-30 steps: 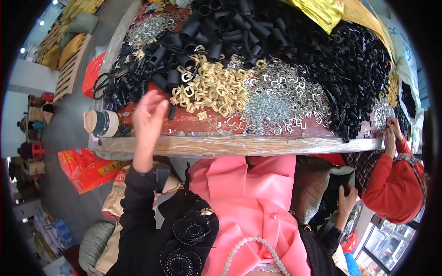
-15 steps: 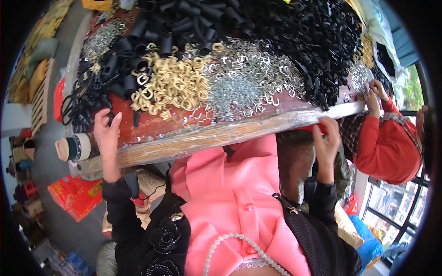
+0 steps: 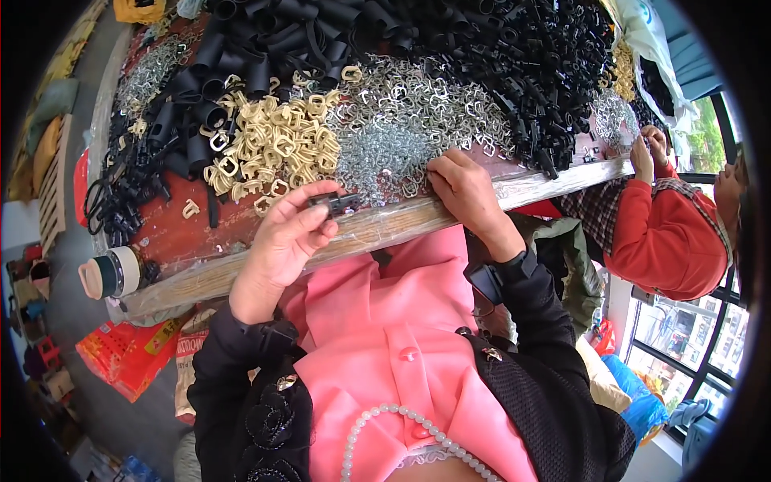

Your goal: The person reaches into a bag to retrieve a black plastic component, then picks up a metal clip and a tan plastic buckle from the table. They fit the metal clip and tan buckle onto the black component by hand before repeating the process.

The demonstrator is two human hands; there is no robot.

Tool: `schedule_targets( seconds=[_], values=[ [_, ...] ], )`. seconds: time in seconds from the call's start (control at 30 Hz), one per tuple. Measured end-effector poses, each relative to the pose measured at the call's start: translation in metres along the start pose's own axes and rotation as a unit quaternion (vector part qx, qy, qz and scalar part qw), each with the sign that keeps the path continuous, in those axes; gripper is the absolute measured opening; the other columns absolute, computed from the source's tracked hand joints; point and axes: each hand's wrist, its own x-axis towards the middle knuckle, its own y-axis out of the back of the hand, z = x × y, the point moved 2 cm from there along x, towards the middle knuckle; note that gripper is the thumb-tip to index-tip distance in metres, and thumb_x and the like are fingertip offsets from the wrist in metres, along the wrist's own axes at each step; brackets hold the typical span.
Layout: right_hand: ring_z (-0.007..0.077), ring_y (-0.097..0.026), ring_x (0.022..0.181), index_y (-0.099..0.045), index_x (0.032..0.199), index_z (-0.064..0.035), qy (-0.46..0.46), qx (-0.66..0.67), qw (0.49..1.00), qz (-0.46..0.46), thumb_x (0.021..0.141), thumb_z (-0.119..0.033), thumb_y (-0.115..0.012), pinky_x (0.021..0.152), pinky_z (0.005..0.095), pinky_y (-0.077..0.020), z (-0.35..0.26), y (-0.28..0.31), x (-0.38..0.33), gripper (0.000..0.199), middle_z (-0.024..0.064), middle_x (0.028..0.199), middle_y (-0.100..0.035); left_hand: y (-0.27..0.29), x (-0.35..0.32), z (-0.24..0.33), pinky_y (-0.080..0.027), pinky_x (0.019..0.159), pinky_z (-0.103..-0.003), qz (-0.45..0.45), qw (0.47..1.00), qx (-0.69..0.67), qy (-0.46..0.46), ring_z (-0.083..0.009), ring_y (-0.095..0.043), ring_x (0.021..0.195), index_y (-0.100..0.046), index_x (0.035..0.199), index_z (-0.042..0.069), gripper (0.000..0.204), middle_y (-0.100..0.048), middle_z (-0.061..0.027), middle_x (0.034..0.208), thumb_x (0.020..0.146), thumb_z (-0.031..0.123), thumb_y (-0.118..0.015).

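Note:
Between the thumb and fingers of my left hand (image 3: 291, 233) is a small black plastic piece (image 3: 336, 203), held just above the table's front edge. My right hand (image 3: 470, 193) is beside a heap of tiny silvery metal parts (image 3: 381, 157), its fingers pinched together and pointing down. What those fingers hold, if anything, is hidden. Left of the silvery heap, beyond my left hand, lies a pile of cream-coloured plastic loops (image 3: 281, 145). Pale metal rings (image 3: 450, 100) spread behind the silvery heap.
Black tubes (image 3: 265, 48) and black small parts (image 3: 554, 96) cover the table's far side. A plastic-wrapped wooden edge (image 3: 385, 222) runs along the front of the red tabletop (image 3: 173, 221). Tape rolls (image 3: 112, 273) stand at the left corner. At right, a person in red (image 3: 662, 241) works.
My left hand has come rightward from the table's left end, with the black piece now plainly in its fingers. My right hand has moved left from the front edge to the silvery heap.

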Motion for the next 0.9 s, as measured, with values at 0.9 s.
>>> schedule_targets(
  seconds=[0.9],
  values=[
    [0.0334, -0.052, 0.066, -0.047, 0.079, -0.0024, -0.067, 0.027, 0.997, 0.001, 0.077, -0.009, -0.049, 0.057, 0.0385, -0.0406, 0.001, -0.004, 0.007, 0.007, 0.0146, 0.069, -0.048, -0.004, 0.007, -0.021, -0.052, 0.054, -0.022, -0.017, 0.993, -0.072, 0.087, -0.0197, -0.06, 0.066, -0.047, 0.104, -0.002, 0.027, -0.056, -0.0153, 0.09, 0.086, 0.018, -0.047]
  ],
)
